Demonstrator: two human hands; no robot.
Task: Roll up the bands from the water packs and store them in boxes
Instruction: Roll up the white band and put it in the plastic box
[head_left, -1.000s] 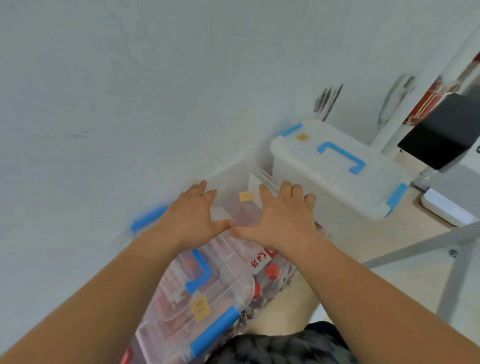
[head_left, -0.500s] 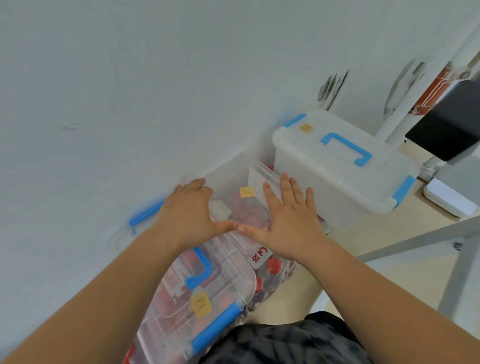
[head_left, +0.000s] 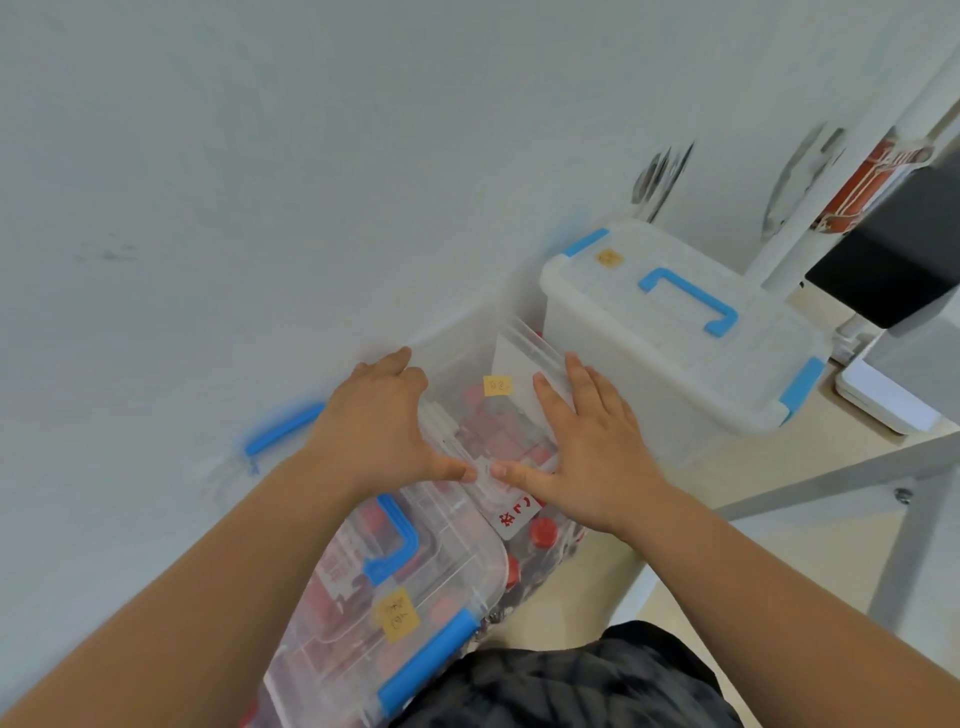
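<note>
A clear zip bag (head_left: 511, 415) with a yellow sticker, holding red rolled items, sits in an open clear box (head_left: 457, 338) against the wall. My left hand (head_left: 379, 421) rests on the bag's left side, its fingers bent toward the box's far rim. On the bag's right side my right hand (head_left: 592, 447) presses flat with straight fingers. The two thumbs nearly meet over the bag's sealed strip. A white label with red characters (head_left: 514, 514) shows below them. What lies deeper in the box is hidden.
A closed clear box (head_left: 415, 587) with a blue handle and clips, full of red items, stands nearest me. A closed white box (head_left: 675, 332) with a blue handle is on the right. The white wall (head_left: 260, 182) is close on the left, grey table legs (head_left: 904, 530) on the right.
My right hand's fingers have straightened and spread over the bag. Both hands have slid slightly toward me along the bag, thumbs still close together.
</note>
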